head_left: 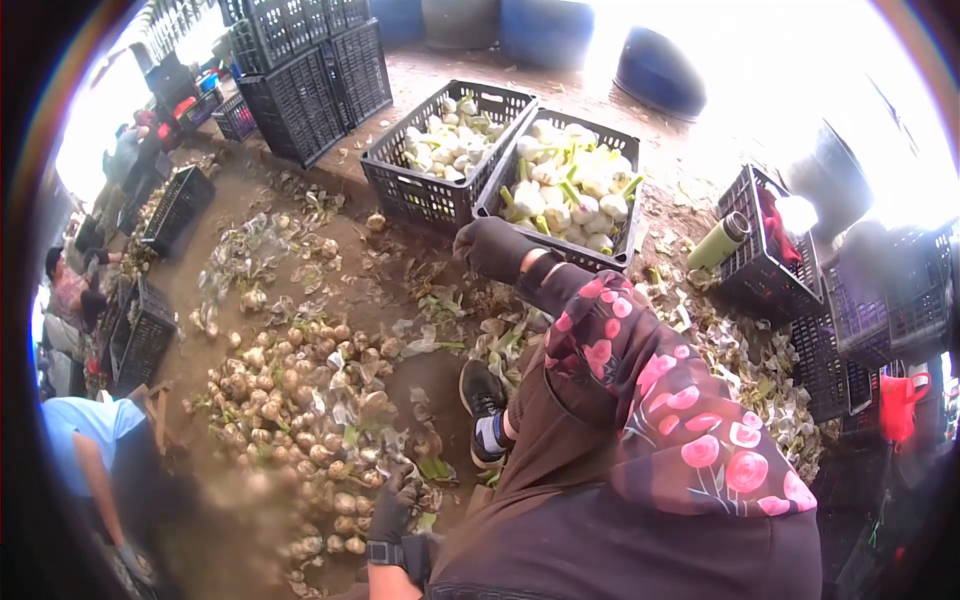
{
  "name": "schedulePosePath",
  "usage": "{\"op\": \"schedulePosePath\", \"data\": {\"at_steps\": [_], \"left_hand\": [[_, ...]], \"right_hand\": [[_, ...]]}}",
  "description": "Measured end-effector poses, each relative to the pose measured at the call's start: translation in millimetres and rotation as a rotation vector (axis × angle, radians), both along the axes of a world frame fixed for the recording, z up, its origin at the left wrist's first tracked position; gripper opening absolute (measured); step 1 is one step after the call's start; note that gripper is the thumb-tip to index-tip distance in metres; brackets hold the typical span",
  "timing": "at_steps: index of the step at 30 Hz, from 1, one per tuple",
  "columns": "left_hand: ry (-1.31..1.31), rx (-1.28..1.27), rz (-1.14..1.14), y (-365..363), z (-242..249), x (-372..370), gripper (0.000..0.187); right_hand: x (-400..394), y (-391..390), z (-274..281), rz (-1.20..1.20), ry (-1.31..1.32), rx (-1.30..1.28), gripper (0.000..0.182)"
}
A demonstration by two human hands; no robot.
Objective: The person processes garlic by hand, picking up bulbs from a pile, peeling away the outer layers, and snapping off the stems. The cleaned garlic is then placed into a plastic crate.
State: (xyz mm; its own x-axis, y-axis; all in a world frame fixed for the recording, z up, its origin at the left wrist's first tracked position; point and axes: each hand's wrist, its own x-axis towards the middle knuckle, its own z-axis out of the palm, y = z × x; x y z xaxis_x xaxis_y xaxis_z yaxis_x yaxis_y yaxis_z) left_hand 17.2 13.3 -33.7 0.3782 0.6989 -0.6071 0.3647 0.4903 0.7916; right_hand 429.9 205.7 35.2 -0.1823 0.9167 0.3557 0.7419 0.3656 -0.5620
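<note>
My right hand (492, 248), in a dark glove, is beside the near left corner of a black crate (625, 235) filled with trimmed white garlic bulbs (570, 190). Its fingers are curled in, and whatever they hold is hidden. Low in the view, my left hand (396, 505), gloved with a watch (385, 553) at the wrist, reaches to the right edge of a heap of untrimmed garlic bulbs (290, 400) on the ground. Its fingers point forward, apart from one another, with no bulb visible in them. Green leaf scraps (435, 468) lie by it.
A second crate of garlic (372, 165) adjoins the first. Stacked black crates (310, 95) stand at the back left. To the right are a green flask (718, 242) and a crate with red cloth (765, 265). A person in blue (90, 430) bends at the left. Peelings litter the floor.
</note>
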Motion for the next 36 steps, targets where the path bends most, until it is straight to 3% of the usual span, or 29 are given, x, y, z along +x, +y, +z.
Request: {"op": "schedulePosePath", "data": {"at_steps": [2,4,5,6,7,8,9,10,12,14,16,18,22,24,26,27,28,30,32,34,35,36], "left_hand": [[0.071,0.058,-0.081,4,2,1,0.042],[0.022,0.126,-0.141,8,-31,-12,0.041],[-0.018,0.203,-0.112,6,-60,-15,0.041],[0.085,0.117,-0.077,5,6,13,0.041],[0.099,0.331,-0.217,11,-4,12,0.043],[0.153,0.676,-0.312,6,-23,4,0.045],[0.138,0.635,-0.346,7,-8,7,0.046],[0.045,0.354,-0.161,2,2,18,0.047],[0.033,0.401,-0.263,-7,-9,19,0.039],[-0.084,0.380,-0.352,-11,-24,24,0.036],[-0.053,0.339,-0.382,-13,-21,22,0.034],[-0.034,0.297,-0.419,-14,-9,17,0.033],[-0.152,0.324,-0.421,-23,-9,6,0.034],[-0.057,0.247,-0.470,-28,6,2,0.034],[-0.087,0.315,-0.430,-31,8,-8,0.033],[-0.045,0.283,-0.425,-33,-1,-10,0.033],[-0.003,0.253,-0.420,-34,-6,-13,0.032],[-0.013,0.278,-0.366,-39,-14,-22,0.034],[0.019,0.306,-0.263,-42,-13,-31,0.034],[0.028,0.298,-0.220,-46,-11,-39,0.034],[0.054,0.289,-0.204,-46,-12,-41,0.034],[0.078,0.275,-0.186,-47,-13,-43,0.034]], "right_hand": [[-11,-4,13,-0.049,-0.250,-0.362,0.022],[-6,-2,0,0.015,-0.342,-0.444,0.027],[5,2,-19,0.162,-0.374,-0.401,0.029],[5,6,-34,0.339,-0.398,-0.357,0.030],[-5,-6,-17,0.233,-0.424,-0.419,0.028],[7,6,-56,0.319,-0.172,-0.269,0.028],[3,8,-68,0.157,-0.445,-0.346,0.032],[-13,-4,-54,0.080,-0.518,-0.333,0.033],[-67,-28,-35,0.192,-0.789,-0.246,0.041],[-97,-32,-68,0.551,-0.619,-0.176,0.049],[-134,-48,-92,0.679,-0.598,-0.194,0.052],[-174,-62,-119,0.848,-0.611,-0.167,0.043],[-256,-107,-150,0.962,-0.592,-0.327,0.053],[-290,-129,-174,0.998,-0.603,-0.135,0.053],[-325,-148,-174,0.885,-0.708,-0.509,0.057],[-337,-151,-178,0.856,-0.773,-0.612,0.077],[-342,-153,-186,0.867,-0.781,-0.614,0.077],[-353,-156,-206,0.566,-0.689,-0.718,0.081],[-345,-149,-229,0.558,-0.720,-0.564,0.069],[-331,-133,-240,0.672,-0.754,-0.612,0.054],[-332,-126,-231,0.675,-0.895,-0.777,0.042],[-315,-125,-257,0.683,-0.902,-0.777,0.042]]}}
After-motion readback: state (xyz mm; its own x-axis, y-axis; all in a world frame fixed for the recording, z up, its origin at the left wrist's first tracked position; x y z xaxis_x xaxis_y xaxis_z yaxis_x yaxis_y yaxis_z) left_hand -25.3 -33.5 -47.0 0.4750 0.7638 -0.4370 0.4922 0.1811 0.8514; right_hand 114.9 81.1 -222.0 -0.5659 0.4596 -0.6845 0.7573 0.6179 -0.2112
